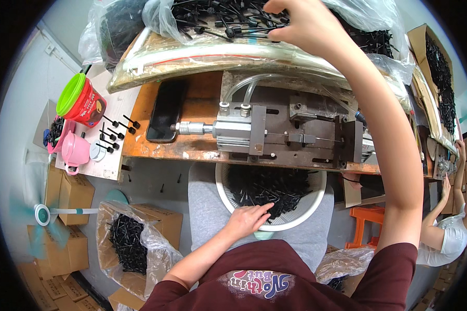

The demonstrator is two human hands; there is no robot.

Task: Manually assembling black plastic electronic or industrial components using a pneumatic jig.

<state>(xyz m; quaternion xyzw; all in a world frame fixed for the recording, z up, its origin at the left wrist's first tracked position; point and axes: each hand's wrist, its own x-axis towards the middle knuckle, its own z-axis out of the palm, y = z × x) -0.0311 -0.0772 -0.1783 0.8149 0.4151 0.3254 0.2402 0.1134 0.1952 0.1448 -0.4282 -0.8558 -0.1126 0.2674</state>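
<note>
My right hand reaches over a heap of black plastic pieces with thin stems, its thumb and fingers apart with nothing between them. The heap lies in clear plastic on a raised padded ledge. My left hand rests at the near rim of a white basket on my lap, fingers stretched over the black pieces inside. A metal fixture with a cylinder and clear air hoses stands on the bench between my hands. A small grey block sits in its middle, with a thin rod alongside.
A black phone lies left of the fixture. Several black pieces stand beside a red tub and a pink cup. A lined carton of black parts, an orange stool, a fan and a co-worker are around.
</note>
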